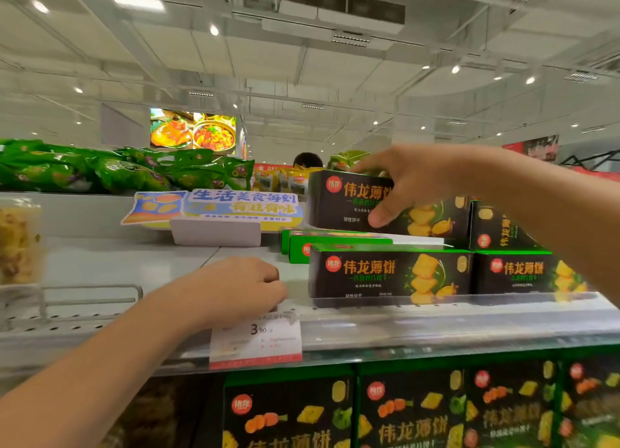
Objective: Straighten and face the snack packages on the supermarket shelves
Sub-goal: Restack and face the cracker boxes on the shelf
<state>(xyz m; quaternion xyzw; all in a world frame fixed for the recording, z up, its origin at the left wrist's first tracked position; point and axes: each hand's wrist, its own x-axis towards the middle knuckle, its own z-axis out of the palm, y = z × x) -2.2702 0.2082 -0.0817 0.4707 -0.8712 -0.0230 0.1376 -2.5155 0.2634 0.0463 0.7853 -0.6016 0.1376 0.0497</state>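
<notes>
While my right hand (407, 182) grips the upper cracker box (355, 199), left hand (241, 288) curled empty, I judge squaring it atop the front box (385, 275) comes next.

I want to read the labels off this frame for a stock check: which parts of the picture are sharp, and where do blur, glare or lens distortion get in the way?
Head view: the held box in the right hand and the front box below read sharply; the lower-shelf boxes are blurred; the price tag is smeared, partly behind the left hand; the clear shelf rail reflects the boxes; wide-angle bending curves the ceiling lines.
</notes>
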